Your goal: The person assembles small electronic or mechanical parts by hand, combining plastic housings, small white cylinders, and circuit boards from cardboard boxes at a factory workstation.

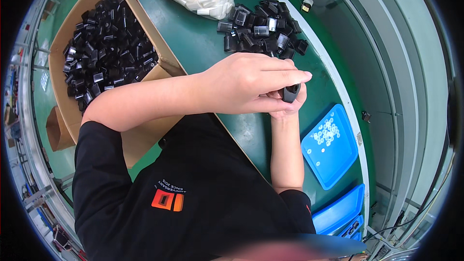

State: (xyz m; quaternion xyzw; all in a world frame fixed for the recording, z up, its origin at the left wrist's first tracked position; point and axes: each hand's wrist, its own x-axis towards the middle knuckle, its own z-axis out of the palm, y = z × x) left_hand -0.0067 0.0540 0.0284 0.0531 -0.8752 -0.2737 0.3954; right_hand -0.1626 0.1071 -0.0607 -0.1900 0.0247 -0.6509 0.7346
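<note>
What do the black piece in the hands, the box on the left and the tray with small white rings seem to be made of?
The black piece: probably hard plastic, judging by its smooth, slight sheen; coated metal stays possible. The box: matt cardboard, given its plain brown colour and folded flap. The tray: likely moulded plastic, smooth and evenly blue, with rounded corners.

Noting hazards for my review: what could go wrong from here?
The black plastic part might slip from the left grip, which hides much of the right grip.
The left forearm crosses the cardboard box in view, so it might brush the loose black pieces inside.
White rings lie loose in the blue tray; a bump could scatter them.
</note>
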